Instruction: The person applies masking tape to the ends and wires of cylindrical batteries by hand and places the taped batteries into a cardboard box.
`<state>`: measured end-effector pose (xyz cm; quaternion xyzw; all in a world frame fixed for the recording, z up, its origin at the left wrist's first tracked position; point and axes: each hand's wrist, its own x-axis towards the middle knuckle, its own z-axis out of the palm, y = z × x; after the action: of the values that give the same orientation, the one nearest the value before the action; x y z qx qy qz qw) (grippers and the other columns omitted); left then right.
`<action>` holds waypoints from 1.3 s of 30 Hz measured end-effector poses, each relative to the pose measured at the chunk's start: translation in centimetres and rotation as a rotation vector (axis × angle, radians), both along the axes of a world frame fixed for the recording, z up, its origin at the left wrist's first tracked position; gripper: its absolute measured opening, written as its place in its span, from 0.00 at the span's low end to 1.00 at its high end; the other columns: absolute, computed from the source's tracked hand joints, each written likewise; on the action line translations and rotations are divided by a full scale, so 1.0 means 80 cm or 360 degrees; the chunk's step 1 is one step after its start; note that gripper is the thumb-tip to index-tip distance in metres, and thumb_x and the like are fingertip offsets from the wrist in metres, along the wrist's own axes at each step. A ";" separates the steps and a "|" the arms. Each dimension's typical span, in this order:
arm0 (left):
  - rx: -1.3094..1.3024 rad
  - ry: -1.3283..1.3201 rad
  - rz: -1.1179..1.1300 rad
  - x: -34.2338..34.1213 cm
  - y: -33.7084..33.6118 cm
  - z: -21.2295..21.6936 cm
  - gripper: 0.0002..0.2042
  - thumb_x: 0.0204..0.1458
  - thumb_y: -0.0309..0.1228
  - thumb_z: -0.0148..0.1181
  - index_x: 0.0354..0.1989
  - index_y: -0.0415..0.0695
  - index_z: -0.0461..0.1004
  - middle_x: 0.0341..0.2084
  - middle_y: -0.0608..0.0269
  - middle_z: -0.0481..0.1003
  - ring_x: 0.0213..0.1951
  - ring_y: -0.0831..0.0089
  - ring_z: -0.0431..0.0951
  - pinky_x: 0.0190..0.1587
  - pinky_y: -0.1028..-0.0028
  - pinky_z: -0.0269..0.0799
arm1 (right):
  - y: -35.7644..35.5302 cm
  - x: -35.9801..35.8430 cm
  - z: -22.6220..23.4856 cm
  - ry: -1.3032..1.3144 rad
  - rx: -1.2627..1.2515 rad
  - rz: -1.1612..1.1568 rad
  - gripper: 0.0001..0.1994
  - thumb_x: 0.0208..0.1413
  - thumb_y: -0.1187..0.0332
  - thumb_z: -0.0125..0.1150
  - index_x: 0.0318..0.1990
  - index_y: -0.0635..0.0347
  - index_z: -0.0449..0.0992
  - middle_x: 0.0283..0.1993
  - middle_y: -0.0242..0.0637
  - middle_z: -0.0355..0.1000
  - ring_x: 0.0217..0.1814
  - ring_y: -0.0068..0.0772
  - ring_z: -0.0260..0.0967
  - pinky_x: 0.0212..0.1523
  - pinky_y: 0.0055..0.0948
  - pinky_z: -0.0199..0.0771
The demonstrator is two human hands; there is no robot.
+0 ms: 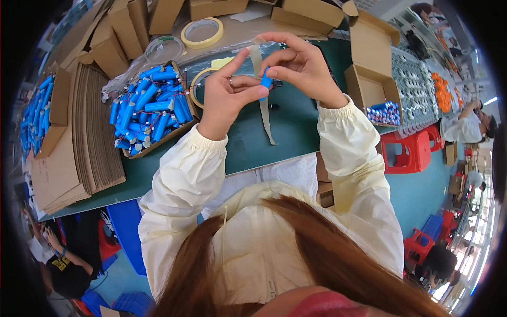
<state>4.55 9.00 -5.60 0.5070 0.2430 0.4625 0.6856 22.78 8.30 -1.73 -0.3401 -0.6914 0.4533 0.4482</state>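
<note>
Over the green work table (244,153), a small blue cylindrical battery (265,80) sits between my two hands. The thumb and fingers of my right hand (306,68) close on its upper part. From the other side, my left hand (224,100) has its thumb at the lower end, with the index finger stretched up to a strip of pale tape (265,119). That strip passes behind the battery, its upper end near both index fingertips and its lower end hanging free. To the left of my left hand, an open carton holds many wired blue batteries (150,105).
Tape rolls (202,33) lie beyond my hands. Left stand a stack of flattened cardboard (97,132) and another carton of blue batteries (38,116). To the right are an open carton (369,87) of small cells, clear plastic trays (414,87) and a red stool (404,153). People work at both sides.
</note>
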 end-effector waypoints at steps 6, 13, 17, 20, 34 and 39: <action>0.0061 0.0036 0.0138 0.003 0.000 -0.013 0.45 0.37 0.14 0.62 0.65 0.40 0.41 0.30 0.52 0.76 0.32 0.73 0.77 0.38 0.78 0.73 | 0.015 -0.004 -0.021 0.0053 -0.0049 -0.0008 0.24 0.46 0.79 0.58 0.54 0.62 0.65 0.34 0.36 0.74 0.35 0.21 0.69 0.39 0.21 0.71; 0.0225 0.0119 0.0134 0.007 0.000 -0.022 0.49 0.38 0.15 0.61 0.66 0.44 0.33 0.30 0.53 0.76 0.32 0.74 0.77 0.36 0.79 0.72 | 0.025 0.030 -0.039 0.0346 0.0127 0.0135 0.24 0.53 0.49 0.50 0.44 0.62 0.73 0.52 0.55 0.64 0.49 0.34 0.61 0.49 0.33 0.60; 0.0270 0.0079 0.0126 0.007 0.003 -0.029 0.48 0.40 0.16 0.61 0.66 0.44 0.32 0.30 0.55 0.76 0.32 0.75 0.77 0.36 0.80 0.71 | 0.024 0.031 -0.048 0.0452 -0.0092 0.0343 0.25 0.54 0.46 0.47 0.37 0.61 0.76 0.56 0.56 0.59 0.51 0.34 0.57 0.50 0.33 0.59; 0.0325 0.0075 0.0108 0.008 0.002 -0.032 0.47 0.40 0.16 0.60 0.66 0.43 0.32 0.31 0.55 0.76 0.33 0.74 0.77 0.37 0.79 0.71 | 0.022 0.028 -0.052 0.0439 -0.0153 0.0407 0.26 0.54 0.45 0.46 0.37 0.61 0.76 0.56 0.56 0.58 0.51 0.35 0.57 0.50 0.33 0.60; 0.0134 0.0089 0.0079 0.002 -0.007 -0.033 0.49 0.42 0.16 0.61 0.65 0.40 0.28 0.34 0.56 0.76 0.37 0.75 0.75 0.41 0.79 0.67 | 0.018 0.026 -0.054 0.0355 -0.0161 0.0347 0.28 0.54 0.44 0.45 0.37 0.65 0.76 0.55 0.56 0.60 0.50 0.34 0.57 0.50 0.33 0.57; 0.0114 0.0060 0.0117 0.001 -0.007 -0.034 0.48 0.42 0.16 0.60 0.65 0.40 0.28 0.34 0.55 0.76 0.36 0.76 0.75 0.40 0.80 0.68 | 0.018 0.022 -0.053 0.0328 -0.0154 0.0283 0.27 0.54 0.45 0.45 0.37 0.66 0.75 0.53 0.55 0.62 0.50 0.34 0.58 0.52 0.34 0.57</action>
<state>4.66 8.43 -8.29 0.5306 0.2577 0.4861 0.6448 24.50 9.77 -5.98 -0.2505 -0.6464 0.5565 0.4579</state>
